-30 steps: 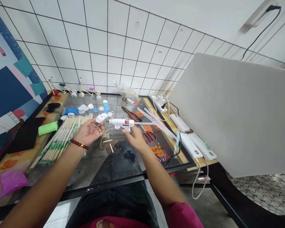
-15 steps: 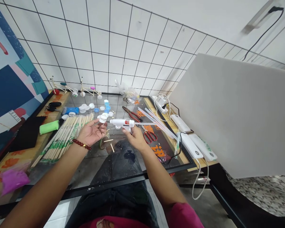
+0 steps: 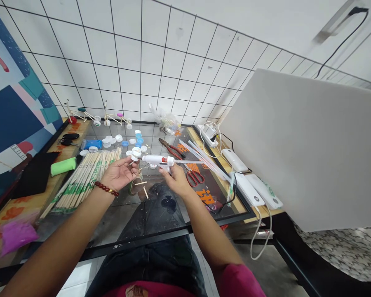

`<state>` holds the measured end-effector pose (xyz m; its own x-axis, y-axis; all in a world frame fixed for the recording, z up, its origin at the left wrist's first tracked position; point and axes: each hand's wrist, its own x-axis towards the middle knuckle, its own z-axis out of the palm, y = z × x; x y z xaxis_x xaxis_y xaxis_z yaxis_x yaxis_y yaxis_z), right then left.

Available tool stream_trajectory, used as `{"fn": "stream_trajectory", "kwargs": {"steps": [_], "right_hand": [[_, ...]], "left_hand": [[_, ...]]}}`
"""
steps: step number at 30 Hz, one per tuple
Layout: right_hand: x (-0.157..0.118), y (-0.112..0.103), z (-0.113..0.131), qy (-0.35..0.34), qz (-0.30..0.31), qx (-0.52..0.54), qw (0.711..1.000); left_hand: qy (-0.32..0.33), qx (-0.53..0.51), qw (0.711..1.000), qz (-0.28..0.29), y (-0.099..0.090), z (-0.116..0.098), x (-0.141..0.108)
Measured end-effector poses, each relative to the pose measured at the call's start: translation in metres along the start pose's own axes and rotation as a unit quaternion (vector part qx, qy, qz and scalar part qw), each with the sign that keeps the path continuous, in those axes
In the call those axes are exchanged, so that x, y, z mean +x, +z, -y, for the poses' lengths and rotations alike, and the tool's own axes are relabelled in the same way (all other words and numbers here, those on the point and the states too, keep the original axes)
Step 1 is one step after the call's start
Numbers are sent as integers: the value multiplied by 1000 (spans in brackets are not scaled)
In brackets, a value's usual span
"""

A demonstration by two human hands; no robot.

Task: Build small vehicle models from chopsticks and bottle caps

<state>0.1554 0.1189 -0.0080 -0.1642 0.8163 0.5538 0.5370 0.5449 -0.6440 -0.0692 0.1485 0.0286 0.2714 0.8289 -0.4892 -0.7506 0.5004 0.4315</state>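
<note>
My left hand, palm up with a bead bracelet on its wrist, pinches white bottle caps joined with a small stick. My right hand is wrapped round the grip of a white glue gun. The gun points left, its nozzle close to the caps; whether it touches them I cannot tell. A clear glue stick juts from the gun's back end. Beyond my hands lie loose white and blue caps. Short stick pieces rest on the glass below.
Bundled wooden sticks lie left, beside a green roll. Pliers, red-handled scissors and glue sticks are right. Power banks and cables edge the table. Small stick models stand at the back.
The caps in my left hand have turned slightly and shifted a little to the right, and the small stick below them shows more clearly. My right hand and the glue gun are nearly still.
</note>
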Motion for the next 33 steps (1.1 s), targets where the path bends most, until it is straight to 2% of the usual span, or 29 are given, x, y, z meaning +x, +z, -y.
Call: {"fn": "stream_trajectory", "kwargs": {"steps": [11, 21, 26, 30, 33], "right_hand": [[-1, 0, 1, 9, 6, -1, 1000], [0, -1, 2, 20, 8, -7, 1000], [1, -3, 5, 1, 6, -18, 1000], [1, -3, 5, 2, 4, -20, 1000], [0, -3, 4, 10, 5, -23, 1000]], "left_hand": [[30, 20, 999, -27, 1, 3, 0], [66, 66, 995, -23, 2, 7, 0], [145, 124, 982, -9, 1, 9, 2], [232, 166, 958, -26, 0, 12, 4], [269, 182, 945, -38, 1, 14, 4]]}}
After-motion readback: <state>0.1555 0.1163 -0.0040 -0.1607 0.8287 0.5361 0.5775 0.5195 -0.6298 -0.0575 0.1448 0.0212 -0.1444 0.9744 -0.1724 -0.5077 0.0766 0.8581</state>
